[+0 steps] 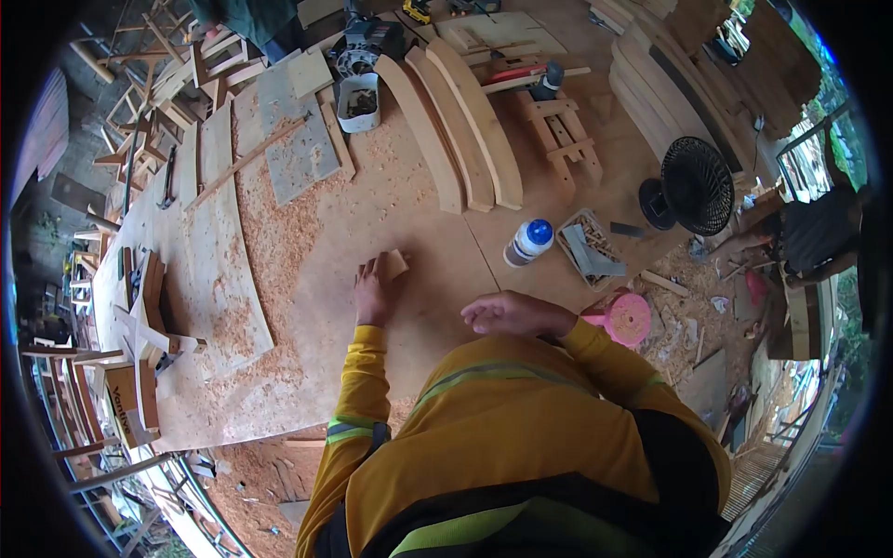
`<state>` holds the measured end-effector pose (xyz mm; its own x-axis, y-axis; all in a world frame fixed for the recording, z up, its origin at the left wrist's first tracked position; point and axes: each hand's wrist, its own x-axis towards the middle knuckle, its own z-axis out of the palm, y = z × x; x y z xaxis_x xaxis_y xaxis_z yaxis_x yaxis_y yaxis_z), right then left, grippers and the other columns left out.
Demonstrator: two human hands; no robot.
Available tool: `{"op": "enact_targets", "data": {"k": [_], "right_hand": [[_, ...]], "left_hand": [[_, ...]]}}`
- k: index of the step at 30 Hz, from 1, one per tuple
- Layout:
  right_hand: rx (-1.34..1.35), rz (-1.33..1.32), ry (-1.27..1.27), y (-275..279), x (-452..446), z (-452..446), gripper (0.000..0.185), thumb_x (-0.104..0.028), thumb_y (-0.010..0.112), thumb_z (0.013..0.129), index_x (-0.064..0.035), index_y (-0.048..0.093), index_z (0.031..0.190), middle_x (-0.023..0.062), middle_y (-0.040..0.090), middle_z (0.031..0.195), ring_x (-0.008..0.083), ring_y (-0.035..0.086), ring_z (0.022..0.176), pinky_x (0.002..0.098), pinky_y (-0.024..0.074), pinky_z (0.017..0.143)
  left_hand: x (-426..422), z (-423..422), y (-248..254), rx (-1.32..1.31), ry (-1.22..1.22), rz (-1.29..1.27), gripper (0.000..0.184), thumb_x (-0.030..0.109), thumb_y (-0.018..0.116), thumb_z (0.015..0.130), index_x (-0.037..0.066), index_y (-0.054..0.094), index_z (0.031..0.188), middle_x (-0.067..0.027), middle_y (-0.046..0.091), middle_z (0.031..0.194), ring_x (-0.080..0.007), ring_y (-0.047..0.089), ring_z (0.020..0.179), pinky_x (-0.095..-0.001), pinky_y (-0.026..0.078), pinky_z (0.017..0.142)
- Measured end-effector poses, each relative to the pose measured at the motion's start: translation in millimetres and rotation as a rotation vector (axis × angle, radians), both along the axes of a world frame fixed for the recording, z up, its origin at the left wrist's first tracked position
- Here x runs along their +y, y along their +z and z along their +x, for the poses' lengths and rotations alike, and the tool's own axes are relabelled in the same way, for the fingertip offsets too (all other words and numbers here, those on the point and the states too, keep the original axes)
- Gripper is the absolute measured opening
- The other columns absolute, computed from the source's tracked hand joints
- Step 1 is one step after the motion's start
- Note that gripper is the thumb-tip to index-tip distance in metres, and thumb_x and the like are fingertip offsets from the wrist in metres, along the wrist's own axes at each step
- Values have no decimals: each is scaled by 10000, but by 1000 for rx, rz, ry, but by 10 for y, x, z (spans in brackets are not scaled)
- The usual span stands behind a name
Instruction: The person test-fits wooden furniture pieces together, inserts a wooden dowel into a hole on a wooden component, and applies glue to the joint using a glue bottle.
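Note:
My left hand [374, 290] rests on the worktable [437, 251], its fingers closed around a small pale wooden block [397, 264]. In front of my belly hovers my right hand [510, 313], its fingers loosely stretched to the left and nothing seen in them. A glue bottle [528, 243] with a blue cap lies closest to my right hand, on its far side. Several curved wooden pieces [453, 130] lie side by side farther back.
Sawdust covers much of the left side. A white tub [358, 102] stands at the back, and a black fan [696, 186] at the right. Beside the bottle sits a tray of small wooden pieces [588, 249]. A pink container [628, 319] is near my right elbow. Another person [819, 232] sits at far right.

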<state>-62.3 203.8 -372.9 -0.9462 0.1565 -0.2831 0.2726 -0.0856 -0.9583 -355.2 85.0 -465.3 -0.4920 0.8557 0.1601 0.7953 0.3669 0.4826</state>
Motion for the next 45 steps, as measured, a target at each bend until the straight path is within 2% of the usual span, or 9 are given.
{"op": "enact_targets", "data": {"k": [5,7,9,13,19,23,32,37,45], "right_hand": [[94,-163,-51,1202,480,43,350,-170,686,981,16,623,1271,70,691,1162,134,636,1094,282,491,968],[237,145,-247,1257,910,-190,345,-116,676,977,14,599,1288,67,676,1187,129,650,1063,279,525,927],[252,414,-445,1076,1471,-574,492,-233,700,967,29,552,1356,143,642,1293,208,630,1179,322,502,992],[-291,1018,-529,276,2451,-1189,910,-456,752,883,57,332,1507,231,484,1470,264,531,1313,343,430,1083],[-403,1044,-433,-368,3151,-1477,739,-371,759,846,82,502,1370,229,614,1287,292,624,1157,356,504,990],[-81,664,-525,269,2794,-1376,453,-249,701,857,70,632,1172,155,687,1074,266,687,935,377,571,849],[49,-120,-435,1666,1207,-763,388,-279,712,893,-7,631,1158,83,667,949,143,631,739,293,544,655],[87,737,-342,751,44,-280,624,-327,774,871,-2,539,1349,138,683,1006,290,691,870,370,569,787],[-327,1084,-55,-424,-617,365,740,-304,820,806,15,500,1392,224,635,1224,394,629,1122,457,516,964]], "left_hand": [[-65,-214,-46,22,28,5,513,380,752,831,119,585,1240,-164,655,1188,-415,586,1086,-512,500,921],[-72,-209,-42,21,29,19,510,379,751,832,119,585,1238,-167,654,1180,-415,586,1085,-511,501,920],[-90,-202,-27,23,29,52,506,379,750,832,118,588,1235,-169,651,1172,-412,587,1084,-509,501,920],[-113,-236,27,-4,-3,26,517,370,749,829,122,594,1256,-164,644,1163,-402,587,1093,-495,500,930],[-212,-352,-295,-20,14,-26,601,355,762,812,139,581,1343,-147,631,1203,-389,569,1141,-475,475,988],[-512,-475,-311,-40,18,-24,652,374,786,785,141,578,1357,-132,629,1229,-383,557,1163,-468,464,1010],[-1003,-859,-461,-4,-106,-39,686,413,811,754,138,602,1346,-109,648,1248,-364,566,1146,-457,468,1015],[-1182,-758,-316,-11,-151,-5,637,406,787,786,107,604,1318,-104,634,1292,-327,572,1172,-434,455,1047],[-1198,-767,-372,45,-150,-4,615,414,775,805,142,592,1326,-92,631,1288,-330,572,1179,-445,466,1029]]}}
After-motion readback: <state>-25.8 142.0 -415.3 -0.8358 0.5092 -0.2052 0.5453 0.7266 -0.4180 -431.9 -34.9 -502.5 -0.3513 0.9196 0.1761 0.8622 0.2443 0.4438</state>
